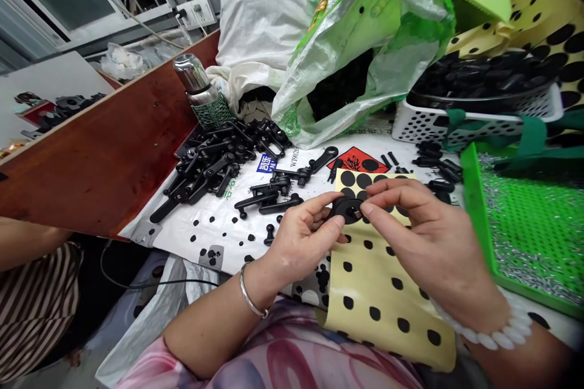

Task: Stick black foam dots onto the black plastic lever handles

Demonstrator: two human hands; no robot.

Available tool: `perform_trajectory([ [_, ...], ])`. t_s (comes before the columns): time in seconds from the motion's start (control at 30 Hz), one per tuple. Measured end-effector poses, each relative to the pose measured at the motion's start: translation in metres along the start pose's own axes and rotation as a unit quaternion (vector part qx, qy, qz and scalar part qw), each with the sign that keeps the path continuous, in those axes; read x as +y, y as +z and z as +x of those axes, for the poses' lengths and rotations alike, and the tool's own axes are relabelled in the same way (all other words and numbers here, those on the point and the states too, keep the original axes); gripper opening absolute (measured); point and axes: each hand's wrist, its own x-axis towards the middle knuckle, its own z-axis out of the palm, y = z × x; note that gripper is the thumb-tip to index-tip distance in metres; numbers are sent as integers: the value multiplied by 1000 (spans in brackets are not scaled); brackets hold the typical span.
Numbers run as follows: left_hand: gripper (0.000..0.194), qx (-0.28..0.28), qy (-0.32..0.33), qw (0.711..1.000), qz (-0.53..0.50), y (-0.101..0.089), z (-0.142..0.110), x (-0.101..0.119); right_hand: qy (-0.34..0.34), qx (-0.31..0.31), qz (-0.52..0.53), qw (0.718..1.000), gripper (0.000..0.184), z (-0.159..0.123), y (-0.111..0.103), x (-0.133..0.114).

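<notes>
My left hand (305, 232) and my right hand (424, 237) meet over a yellow backing sheet (378, 292) dotted with black round stickers. Both pinch a small black round part (349, 209) between thumb and fingers, just above the sheet's upper end. The left hand wears a silver bangle, the right a white bead bracelet. A pile of black plastic handle parts (223, 161) lies on the white table cover beyond my left hand, with several loose ones closer in.
A green tray (474, 194) of small metal bits lies at right, a white basket (424, 124) of black parts behind it. Green-white bags (365, 42) and a steel flask (201, 88) stand at the back. A wooden board (91, 158) runs left; a person's striped sleeve (31, 310) is there.
</notes>
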Motion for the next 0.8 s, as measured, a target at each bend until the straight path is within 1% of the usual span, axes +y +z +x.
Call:
perform_trajectory([
  [0.07, 47, 4, 2, 1000, -9, 1, 0, -1, -17, 9, -2, 1000, 10, -1, 1, 0],
  [0.17, 47, 10, 12, 1000, -21, 3, 0, -4, -6, 9, 11, 1000, 9, -2, 4, 2],
  [0.27, 48, 16, 15, 999, -28, 3, 0, -5, 26, 11, 25, 999, 7, -2, 6, 3],
  [0.37, 49, 21, 0, 1000, -23, 2, -1, -2, 65, 8, 48, 997, 12, -1, 7, 0],
  [0.53, 48, 23, -27, 999, -26, 1, 0, 0, 126, -32, 81, 988, 15, 4, 3, -9],
  [0.7, 42, 21, -26, 999, -33, 0, 2, -5, 146, -39, 94, 984, 13, 8, 2, -9],
  [0.8, 43, 26, -29, 999, -33, 0, 3, -6, 166, -46, 105, 980, 14, 10, 4, -8],
])
